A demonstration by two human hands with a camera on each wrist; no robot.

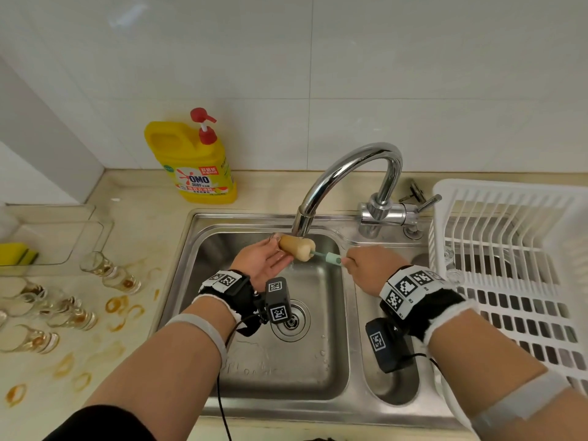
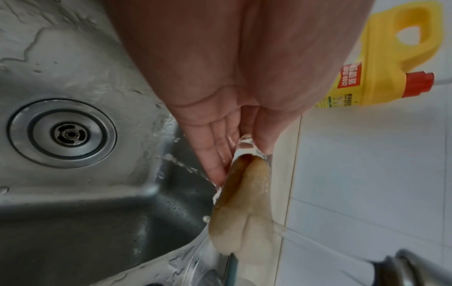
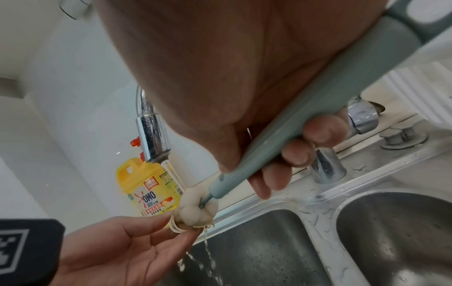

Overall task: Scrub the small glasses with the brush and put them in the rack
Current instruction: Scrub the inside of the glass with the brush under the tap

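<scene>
My left hand [image 1: 270,259] is palm up under the faucet [image 1: 350,167] and pinches a small clear glass [image 1: 280,241] between thumb and fingers [image 2: 215,154]. The beige sponge head of the brush [image 1: 302,251] is pushed into that glass [image 3: 178,225], and brownish water drips from it into the sink. My right hand [image 1: 356,264] grips the brush's teal handle [image 3: 293,125], fingers curled round it. Several stained small glasses [image 1: 108,272] lie and stand on the counter at the left. The white rack [image 1: 509,249] is at the right.
A yellow detergent bottle [image 1: 194,167] with a red pump stands behind the steel sink [image 1: 286,361]. A yellow sponge [image 1: 16,253] lies at the far left. Brown rings stain the counter [image 1: 111,345]. A smaller basin [image 1: 394,386] sits between sink and rack.
</scene>
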